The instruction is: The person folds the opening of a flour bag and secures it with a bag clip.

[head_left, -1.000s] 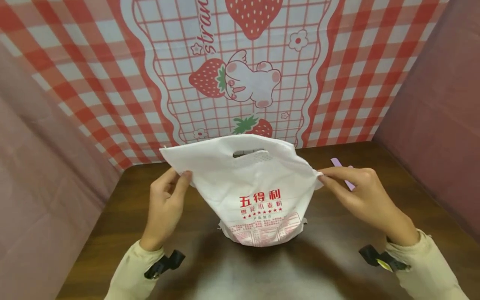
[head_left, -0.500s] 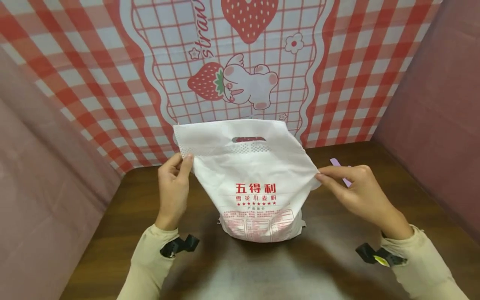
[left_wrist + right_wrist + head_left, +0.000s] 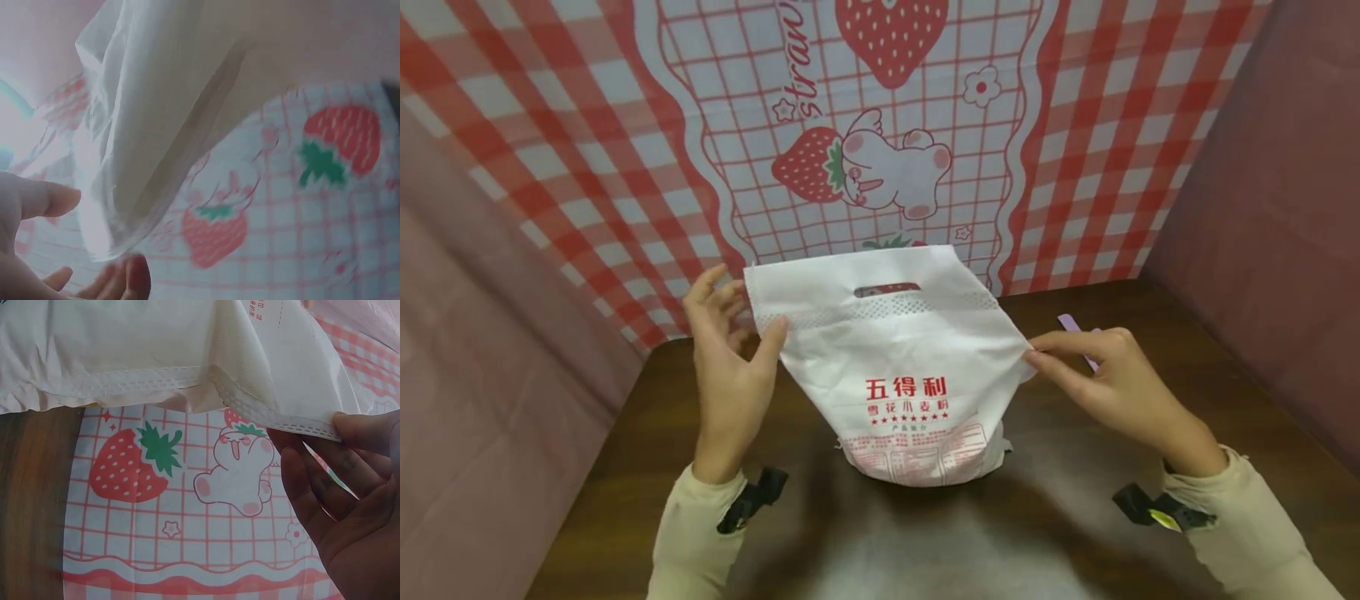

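Note:
A white cloth flour bag (image 3: 902,342) with red print and a cut-out handle slot stands on the table in the head view. Its bottom is wide and its top flat. At its left edge is my left hand (image 3: 730,375), with spread fingers. In the left wrist view, the bag's edge (image 3: 125,206) lies between that thumb (image 3: 56,199) and the fingers, which stand apart. My right hand (image 3: 1112,383) pinches the bag's right side edge between thumb and index finger. The right wrist view shows this pinch on the stitched seam (image 3: 300,425). What the bag holds is hidden.
A lilac plastic item (image 3: 1070,323) lies on the brown wooden table (image 3: 1135,492), partly hidden behind my right hand. A strawberry-print checked cloth (image 3: 1000,167) hangs at the back. Pink curtains (image 3: 1262,217) close both sides.
The bag's top was slanted a second ago, rose level, then sank slightly. My left hand moved up along the left edge, and its fingers have spread off it. My right hand keeps its pinch.

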Available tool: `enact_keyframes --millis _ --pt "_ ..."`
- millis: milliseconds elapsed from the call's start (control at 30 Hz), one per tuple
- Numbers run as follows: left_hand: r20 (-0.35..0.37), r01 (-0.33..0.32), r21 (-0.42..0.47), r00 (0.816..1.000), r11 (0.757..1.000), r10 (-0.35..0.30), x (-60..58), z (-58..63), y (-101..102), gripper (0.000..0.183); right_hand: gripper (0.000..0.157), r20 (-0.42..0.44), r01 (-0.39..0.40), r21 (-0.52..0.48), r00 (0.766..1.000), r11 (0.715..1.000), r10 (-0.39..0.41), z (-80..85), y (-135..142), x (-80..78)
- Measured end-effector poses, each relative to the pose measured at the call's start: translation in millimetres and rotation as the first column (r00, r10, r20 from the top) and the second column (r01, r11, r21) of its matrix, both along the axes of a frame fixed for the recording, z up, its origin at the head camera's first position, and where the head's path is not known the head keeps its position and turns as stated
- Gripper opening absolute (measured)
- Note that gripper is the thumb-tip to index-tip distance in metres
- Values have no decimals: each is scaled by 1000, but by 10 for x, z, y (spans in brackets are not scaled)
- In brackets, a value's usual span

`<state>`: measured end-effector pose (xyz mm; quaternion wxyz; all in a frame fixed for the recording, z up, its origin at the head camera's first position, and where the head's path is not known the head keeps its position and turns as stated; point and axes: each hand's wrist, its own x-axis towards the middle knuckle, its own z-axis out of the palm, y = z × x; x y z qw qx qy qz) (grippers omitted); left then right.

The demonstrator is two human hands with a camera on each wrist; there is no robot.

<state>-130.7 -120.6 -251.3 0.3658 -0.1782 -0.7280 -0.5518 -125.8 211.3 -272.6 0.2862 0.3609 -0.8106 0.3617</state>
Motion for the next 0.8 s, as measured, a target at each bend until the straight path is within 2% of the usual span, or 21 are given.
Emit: enact_keyframes --millis 67,133,200,300,433,533,633,800 --pt "-95 -113 -83 990 990 105 60 76 53 60 26 2 2 9 1000 1000 -2 8 0 7" --pt "-199 -196 -151 966 969 165 123 154 133 56 26 6 2 15 1000 1000 -2 8 3 10" --pt "-297 -231 -215 941 949 161 176 218 233 50 26 3 8 19 1000 1000 -8 5 9 10" --pt "-372 -196 -313 925 929 70 220 283 410 43 25 -1 19 17 1000 1000 -19 -6 36 7" --pt "-373 -123 -450 926 885 -61 232 345 614 41 26 -11 29 22 1000 999 -28 -66 88 -26" --pt "-358 -101 -519 927 849 -108 209 353 726 43 26 -13 24 34 1000 999 -23 -115 119 -55" --pt "-346 -113 -552 932 826 -103 161 306 784 44 26 -8 12 48 1000 999 -11 -143 129 -77" --pt "-315 -148 -569 948 809 -48 120 180 774 46 23 -5 -24 63 1000 998 25 -196 125 -126"
